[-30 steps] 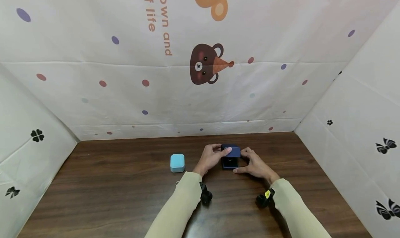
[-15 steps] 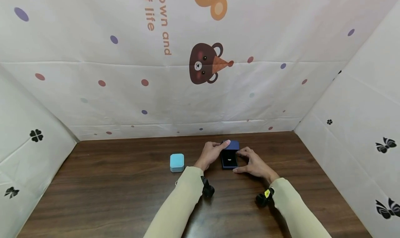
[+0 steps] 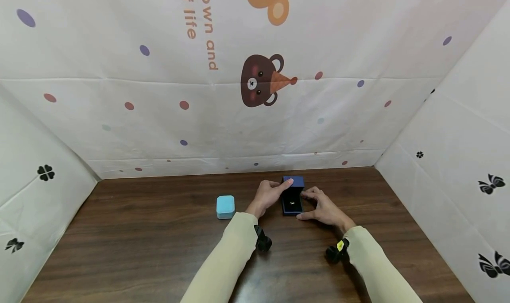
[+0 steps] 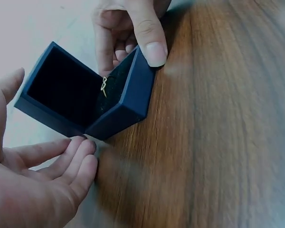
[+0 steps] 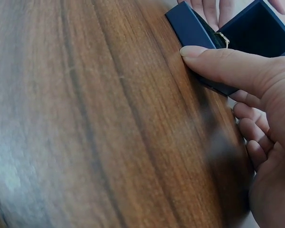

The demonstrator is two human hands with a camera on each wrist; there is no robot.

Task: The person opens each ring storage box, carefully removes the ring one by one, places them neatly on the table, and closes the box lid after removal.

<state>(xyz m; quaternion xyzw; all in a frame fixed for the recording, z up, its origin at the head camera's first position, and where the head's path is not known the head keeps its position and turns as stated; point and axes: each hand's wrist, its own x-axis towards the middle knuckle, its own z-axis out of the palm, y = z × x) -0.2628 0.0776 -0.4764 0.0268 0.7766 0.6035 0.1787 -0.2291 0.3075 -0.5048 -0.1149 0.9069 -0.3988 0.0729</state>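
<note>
A dark blue ring box stands on the table with its lid raised. Inside, a small gold-coloured ring sits in the black cushion. My right hand holds the box's base at its right side, the thumb pressing the front face and the fingers bent along the side. On the other side is my left hand. Its thumb reaches up by the lid's edge, and its loosely bent fingertips are right at the hinge corner.
A light blue box with rounded corners stands on the brown wooden table, left of my left hand. White printed sheets rise behind the table and on both sides.
The box's lid has swung up and back with my left thumb, bringing the ring and cushion into clearer view. My right hand stays at the base.
</note>
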